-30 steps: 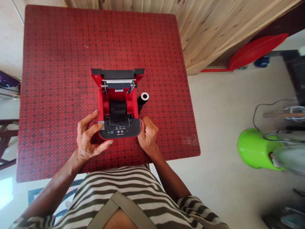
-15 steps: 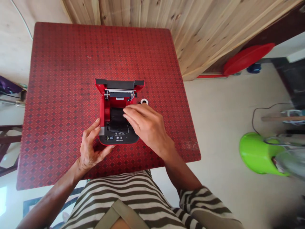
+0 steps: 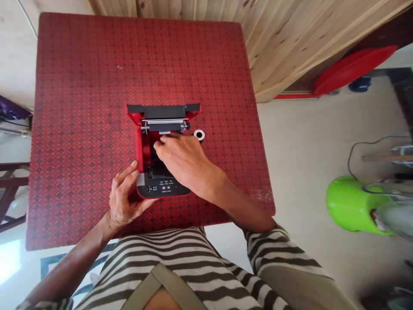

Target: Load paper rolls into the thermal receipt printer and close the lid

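Observation:
A red and black label printer (image 3: 161, 188) sits on the table with its lid (image 3: 164, 113) raised toward the far side. My left hand (image 3: 124, 193) grips the printer's near left corner, fingers along the side and thumb under the front edge. Inside the open compartment lies a black roll (image 3: 158, 169), a dark sheet from it reaching to the front panel. My right hand (image 3: 183, 161) is down in the compartment over this roll, fingers curled onto it; the fingertips are partly hidden. Just right of the printer stands a small roll with a white ring-shaped end (image 3: 199, 135).
The table (image 3: 80, 86) has a red diamond-patterned cover. A wooden plank wall (image 3: 206, 10) borders its far side. On the floor to the right are a green bucket (image 3: 343, 202), a cable and a red round object (image 3: 355, 69). A dark chair (image 3: 13, 185) stands at left.
My right hand has moved left and farther into the compartment, covering more of the black roll. My left hand keeps its hold on the printer. The view has shifted slightly.

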Demonstrator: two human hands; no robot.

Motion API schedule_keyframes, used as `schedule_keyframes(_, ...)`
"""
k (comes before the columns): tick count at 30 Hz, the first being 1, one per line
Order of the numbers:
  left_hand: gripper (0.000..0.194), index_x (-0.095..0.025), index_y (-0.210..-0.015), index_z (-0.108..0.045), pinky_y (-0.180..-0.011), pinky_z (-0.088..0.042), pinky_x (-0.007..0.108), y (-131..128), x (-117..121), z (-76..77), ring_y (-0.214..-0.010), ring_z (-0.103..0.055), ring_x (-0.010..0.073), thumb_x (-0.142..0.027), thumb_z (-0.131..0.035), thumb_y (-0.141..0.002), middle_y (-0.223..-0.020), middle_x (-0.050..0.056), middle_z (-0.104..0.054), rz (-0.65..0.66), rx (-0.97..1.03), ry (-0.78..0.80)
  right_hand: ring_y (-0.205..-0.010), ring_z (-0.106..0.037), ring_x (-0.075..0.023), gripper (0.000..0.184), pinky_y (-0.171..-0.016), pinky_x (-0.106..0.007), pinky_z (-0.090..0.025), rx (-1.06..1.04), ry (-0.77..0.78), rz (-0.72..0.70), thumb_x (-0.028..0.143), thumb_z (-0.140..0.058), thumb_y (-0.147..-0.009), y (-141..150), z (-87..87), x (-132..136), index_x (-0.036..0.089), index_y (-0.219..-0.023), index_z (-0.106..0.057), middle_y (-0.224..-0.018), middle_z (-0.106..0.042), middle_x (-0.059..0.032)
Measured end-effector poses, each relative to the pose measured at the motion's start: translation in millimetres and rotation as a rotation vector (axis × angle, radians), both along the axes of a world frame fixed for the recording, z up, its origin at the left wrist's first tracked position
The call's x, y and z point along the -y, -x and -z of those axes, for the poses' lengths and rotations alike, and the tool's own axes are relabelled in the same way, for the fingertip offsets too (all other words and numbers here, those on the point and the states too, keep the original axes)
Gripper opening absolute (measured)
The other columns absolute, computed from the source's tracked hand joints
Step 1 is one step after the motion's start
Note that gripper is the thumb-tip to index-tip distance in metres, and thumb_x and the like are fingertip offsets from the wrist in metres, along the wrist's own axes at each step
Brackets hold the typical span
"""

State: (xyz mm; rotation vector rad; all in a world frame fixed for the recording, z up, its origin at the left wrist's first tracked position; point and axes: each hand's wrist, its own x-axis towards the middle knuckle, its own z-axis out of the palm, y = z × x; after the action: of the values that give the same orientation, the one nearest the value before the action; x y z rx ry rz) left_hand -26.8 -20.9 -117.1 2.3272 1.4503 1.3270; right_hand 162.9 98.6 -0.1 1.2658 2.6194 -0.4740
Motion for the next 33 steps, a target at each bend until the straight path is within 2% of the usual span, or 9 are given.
schedule_keyframes(6, 0.092, -0.022, -0.159, -0.044, -0.101, -0.064, 0.046, -1, -3, 0.1, -0.126, -0.072, 0.0322, -0.051, -0.088, -0.083, -0.142, 0.018, -0.067, -0.017, -0.048, -0.05, -0.087, -0.076, -0.0255, 0.03, -0.07, -0.035, -0.049, -0.1, -0.062, -0.01, 0.008, -0.049, -0.108, -5, 7.6, -2, 0.014, -0.114, -0.078, -0.104, -0.081, -0.0145)
schedule_keyframes(10, 0.095, -0.023, -0.159, -0.043, -0.1, -0.064, 0.046, 0, -7, -0.3, -0.126, -0.072, 0.0323, -0.052, -0.09, -0.081, -0.142, 0.017, -0.066, 0.0, -0.039, -0.068, -0.078, -0.073, -0.0204, 0.027, -0.066, -0.033, -0.047, -0.202, -0.179, 0.012, 0.012, -0.052, -0.107, -17, 1.6, 11, 0.018, -0.12, -0.075, -0.105, -0.079, -0.0088)
schedule_keyframes(13, 0.095, -0.021, -0.159, -0.044, -0.102, -0.063, 0.046, 0, -9, -0.6, -0.127, -0.07, 0.0318, -0.05, -0.09, -0.081, -0.142, 0.017, -0.066, 0.003, -0.026, -0.073, -0.077, -0.07, -0.0164, 0.022, -0.066, -0.031, -0.049, -0.434, -0.192, 0.069, 0.018, -0.058, -0.106, -44, -7.7, 24, 0.022, -0.12, -0.074, -0.11, -0.078, -0.0039)
schedule_keyframes(16, 0.095, -0.019, -0.159, -0.047, -0.103, -0.062, 0.047, 1, -9, -0.8, -0.129, -0.069, 0.032, -0.052, -0.09, -0.081, -0.141, 0.017, -0.067, 0.011, -0.02, -0.066, -0.064, -0.061, -0.0116, 0.022, -0.057, -0.03, -0.048, -0.796, -0.126, 0.257, 0.029, -0.076, -0.098, -86, -6.9, 36, 0.027, -0.119, -0.075, -0.11, -0.079, 0.0002)
schedule_keyframes(18, 0.097, -0.02, -0.159, -0.047, -0.103, -0.062, 0.049, 1, -9, -0.9, -0.128, -0.068, 0.0325, -0.055, -0.091, -0.079, -0.14, 0.016, -0.068, 0.006, -0.016, -0.049, -0.062, -0.06, -0.0119, 0.03, -0.054, -0.029, -0.046, -0.965, -0.053, 0.417, 0.033, -0.085, -0.09, -113, 3.9, 44, 0.028, -0.118, -0.075, -0.1, -0.079, 0.002)
schedule_keyframes(21, 0.102, -0.025, -0.159, -0.047, -0.103, -0.062, 0.052, 2, -8, -0.8, -0.127, -0.069, 0.0328, -0.057, -0.094, -0.074, -0.14, 0.014, -0.068, -0.007, -0.006, -0.023, -0.081, -0.072, -0.0173, 0.028, -0.068, -0.03, -0.054, -1.003, 0.036, 0.55, 0.024, -0.081, -0.086, -133, 31.8, 58, 0.025, -0.113, -0.075, -0.099, -0.08, 0.0001)
schedule_keyframes(24, 0.102, -0.03, -0.159, -0.047, -0.102, -0.064, 0.054, 3, -8, -0.3, -0.126, -0.07, 0.0331, -0.06, -0.094, -0.074, -0.141, 0.012, -0.068, -0.016, 0.019, -0.002, -0.089, -0.075, -0.0181, 0.028, -0.081, -0.033, -0.057, -0.91, 0.112, 0.556, 0.015, -0.072, -0.082, -127, 61.2, 68, 0.022, -0.109, -0.074, -0.101, -0.081, -0.0008)
schedule_keyframes(27, 0.096, -0.032, -0.158, -0.046, -0.101, -0.065, 0.057, 4, -7, -0.1, -0.127, -0.071, 0.0343, -0.059, -0.091, -0.078, -0.142, 0.009, -0.068, -0.027, 0.022, 0.036, -0.077, -0.072, -0.0157, 0.03, -0.073, -0.029, -0.055, -0.841, 0.14, 0.578, 0.012, -0.066, -0.081, -113, 82.0, 72, 0.021, -0.109, -0.073, -0.095, -0.08, -0.0004)
schedule_keyframes(33, 0.099, -0.034, -0.161, -0.043, -0.101, -0.067, 0.055, 5, -6, -1.1, -0.125, -0.071, 0.0331, -0.057, -0.091, -0.078, -0.14, 0.01, -0.068, -0.058, -0.024, 0.035, -0.079, -0.074, -0.0166, 0.039, -0.078, -0.032, -0.058, -0.816, 0.2, 0.515, 0.012, -0.067, -0.082, -118, 86.0, 67, 0.021, -0.12, -0.073, -0.101, -0.082, -0.0025)
